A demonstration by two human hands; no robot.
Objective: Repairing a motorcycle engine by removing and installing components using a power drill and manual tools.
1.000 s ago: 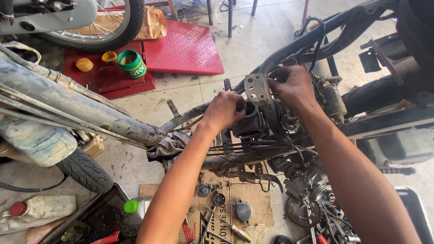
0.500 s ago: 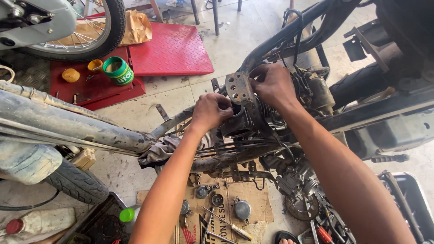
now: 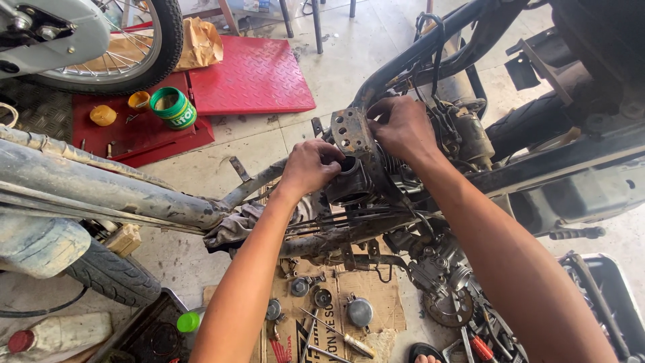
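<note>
A stripped motorcycle frame [image 3: 430,47] stands in front of me with its engine exposed. My left hand [image 3: 310,168] grips the dark finned engine cylinder [image 3: 349,185] from the left side. My right hand [image 3: 401,126] rests on top of the same cylinder, fingers closed around its upper edge next to a grimy metal plate with holes [image 3: 349,131]. A dirty exhaust pipe [image 3: 101,185] runs across the left, with a rag [image 3: 232,225] bunched at its end below my left forearm.
Loose engine parts, bolts and a screwdriver [image 3: 336,329] lie on cardboard [image 3: 383,302] on the floor. A red ramp plate [image 3: 252,77] holds a green tin [image 3: 173,107] and yellow caps. Another motorcycle's wheel [image 3: 107,50] is at top left; a tyre [image 3: 111,275] at lower left.
Both hands stay on the cylinder. My view has shifted so the hands and engine sit slightly higher and more to the left in the picture; the right hand's fingers have curled further over the top.
</note>
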